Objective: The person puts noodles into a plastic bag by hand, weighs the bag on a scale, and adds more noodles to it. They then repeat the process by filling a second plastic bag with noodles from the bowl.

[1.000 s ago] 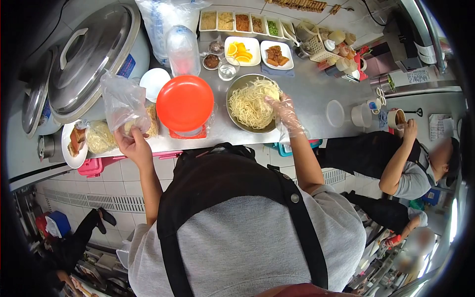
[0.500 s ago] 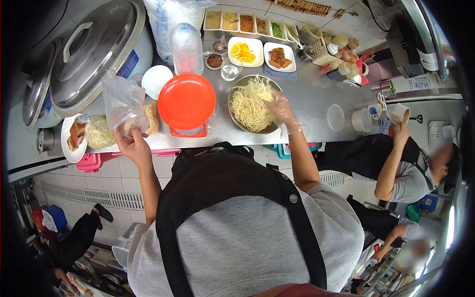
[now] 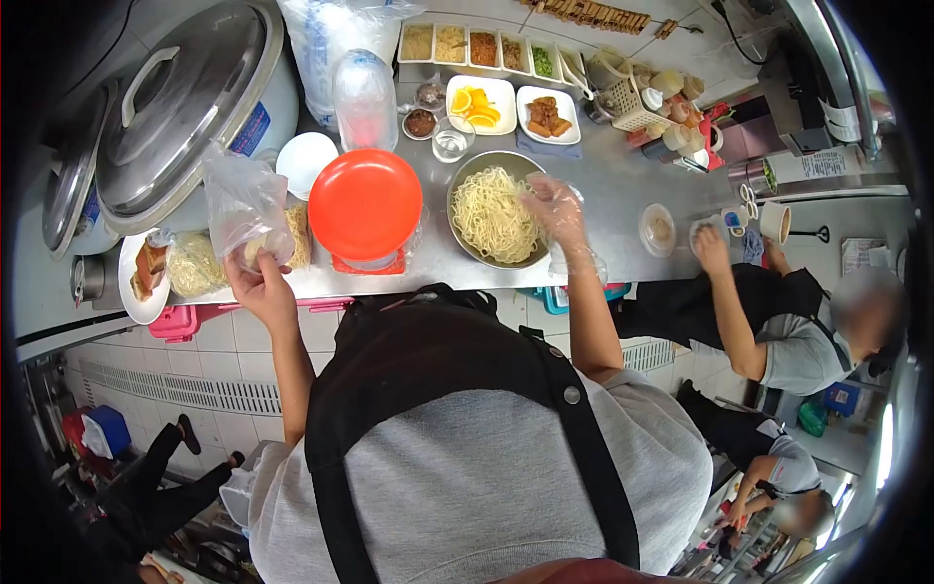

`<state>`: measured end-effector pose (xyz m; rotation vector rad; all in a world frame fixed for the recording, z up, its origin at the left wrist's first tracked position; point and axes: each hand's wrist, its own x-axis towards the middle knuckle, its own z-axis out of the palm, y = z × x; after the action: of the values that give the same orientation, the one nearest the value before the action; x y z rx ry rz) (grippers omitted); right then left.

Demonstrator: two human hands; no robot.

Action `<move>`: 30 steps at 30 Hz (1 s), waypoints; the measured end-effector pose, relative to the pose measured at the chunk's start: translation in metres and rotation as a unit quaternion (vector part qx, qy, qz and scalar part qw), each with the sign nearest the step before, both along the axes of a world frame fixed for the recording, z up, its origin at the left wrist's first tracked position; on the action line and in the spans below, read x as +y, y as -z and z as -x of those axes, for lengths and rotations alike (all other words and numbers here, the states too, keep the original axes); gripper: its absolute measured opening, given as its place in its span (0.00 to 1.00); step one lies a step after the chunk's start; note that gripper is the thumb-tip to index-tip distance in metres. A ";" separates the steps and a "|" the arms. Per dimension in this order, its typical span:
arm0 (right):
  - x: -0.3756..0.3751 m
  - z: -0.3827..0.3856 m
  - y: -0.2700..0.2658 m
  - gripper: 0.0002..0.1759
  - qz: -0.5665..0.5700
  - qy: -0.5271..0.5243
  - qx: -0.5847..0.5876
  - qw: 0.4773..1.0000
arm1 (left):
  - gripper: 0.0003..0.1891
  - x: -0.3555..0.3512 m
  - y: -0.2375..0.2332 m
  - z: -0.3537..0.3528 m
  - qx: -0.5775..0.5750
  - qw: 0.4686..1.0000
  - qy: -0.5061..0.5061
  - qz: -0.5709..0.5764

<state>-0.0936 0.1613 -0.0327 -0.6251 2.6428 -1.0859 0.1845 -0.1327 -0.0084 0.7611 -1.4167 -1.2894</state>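
A metal bowl filled with pale noodles stands on the counter in front of me. My right hand, in a clear plastic glove, is at the bowl's right rim. Its fingers are apart at the edge of the noodles, with nothing visible in them. Farther left, my left hand is bare and pinches the lower part of a clear plastic bag. Something pale shows through the bag near my fingertips. Between my hands sits a round red-orange plate on top of other items.
Bagged noodles and a white plate of food lie at left, near large lidded pots. Behind the bowl are orange slices, a glass and topping trays. A co-worker stands at right beside plastic tubs.
My right hand has drawn slightly back from the noodles, which now lie flatter in the bowl. My left hand stays put. The co-worker has set a tub with food on the counter.
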 end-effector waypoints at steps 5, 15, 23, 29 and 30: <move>0.003 -0.019 0.024 0.29 -0.106 -0.106 0.125 0.981 | 0.16 0.002 0.001 0.004 -0.007 1.000 0.011 -0.008; 0.000 -0.028 0.048 0.26 -0.076 -0.072 0.142 0.984 | 0.17 0.002 -0.002 0.010 -0.009 0.999 0.040 0.005; 0.004 -0.031 0.043 0.12 0.059 -0.018 0.264 0.963 | 0.17 0.003 -0.001 0.013 0.000 0.999 0.048 0.011; 0.011 -0.023 0.055 0.05 0.017 -0.077 0.271 0.959 | 0.17 0.001 0.001 0.011 -0.006 0.999 0.042 0.016; 0.011 -0.020 0.056 0.05 -0.001 -0.032 0.289 0.957 | 0.17 0.001 0.002 0.010 -0.004 0.999 0.039 0.011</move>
<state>-0.0737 0.1725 -0.0883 -1.1760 3.0653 -0.9970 0.1740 -0.1314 -0.0100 0.7030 -1.4781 -1.3298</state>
